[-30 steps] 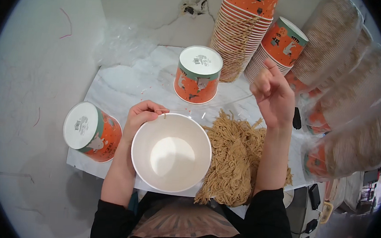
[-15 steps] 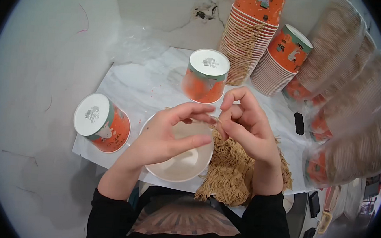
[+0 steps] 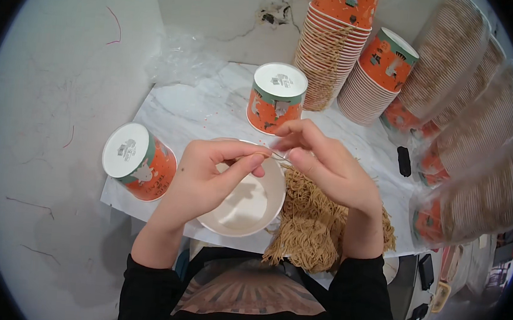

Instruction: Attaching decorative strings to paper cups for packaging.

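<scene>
Above the bowl-like white tub (image 3: pixel 247 210), my left hand (image 3: pixel 208 171) pinches a short thin cord (image 3: pixel 278 155) between thumb and fingertips. My right hand (image 3: pixel 333 171) faces it, its thumb at the cord's other end and its fingers curled, slightly smeared by motion. Under my right wrist lies a heap of tan cords (image 3: pixel 304 240), loose and tangled, beside the tub. The tub's mouth faces up and its far rim is partly hidden by my hands. Just beyond my hands an orange and green paper tub (image 3: pixel 275 111) stands upside down.
Another upturned orange tub (image 3: pixel 160 171) stands at the left table edge. Tall nested tub stacks (image 3: pixel 329 52), one draped with tan cords, rise at the back. Plastic-wrapped tub stacks (image 3: pixel 481 181) lean at the right, near a small black object (image 3: pixel 404 162).
My left thumb and fingers have closed into a pinch from a spread position. My right hand has shifted slightly left and turned, its fingers now reaching over toward the left hand.
</scene>
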The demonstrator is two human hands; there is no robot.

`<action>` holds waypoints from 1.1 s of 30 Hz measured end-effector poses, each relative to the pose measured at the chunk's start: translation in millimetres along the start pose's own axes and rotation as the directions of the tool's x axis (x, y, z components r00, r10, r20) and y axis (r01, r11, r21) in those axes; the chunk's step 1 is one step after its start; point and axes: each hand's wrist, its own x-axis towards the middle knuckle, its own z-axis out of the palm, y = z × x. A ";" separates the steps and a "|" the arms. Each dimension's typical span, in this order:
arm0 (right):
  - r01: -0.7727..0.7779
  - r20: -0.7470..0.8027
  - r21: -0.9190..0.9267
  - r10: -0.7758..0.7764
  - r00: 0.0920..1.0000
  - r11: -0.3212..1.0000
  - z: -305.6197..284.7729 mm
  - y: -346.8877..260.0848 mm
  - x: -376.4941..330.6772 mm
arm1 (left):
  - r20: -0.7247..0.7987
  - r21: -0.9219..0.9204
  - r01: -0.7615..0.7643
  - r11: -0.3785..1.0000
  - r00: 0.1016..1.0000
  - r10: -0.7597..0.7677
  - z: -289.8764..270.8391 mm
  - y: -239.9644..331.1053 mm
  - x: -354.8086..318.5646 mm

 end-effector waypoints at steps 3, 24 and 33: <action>0.084 -0.006 0.053 -0.084 0.996 0.995 19.4 1.9 5.7 | -0.053 0.296 -0.085 0.951 0.993 0.105 9.7 7.2 1.1; 0.122 -0.070 -0.053 -0.125 0.990 0.991 22.1 -15.8 0.3 | 0.180 0.030 0.156 0.987 0.971 -0.159 -13.0 3.7 -7.9; 0.210 -0.119 -0.102 -0.222 0.968 0.972 20.7 -12.3 -2.6 | 0.300 -0.131 0.220 0.967 0.938 -0.173 -12.5 -2.7 -20.6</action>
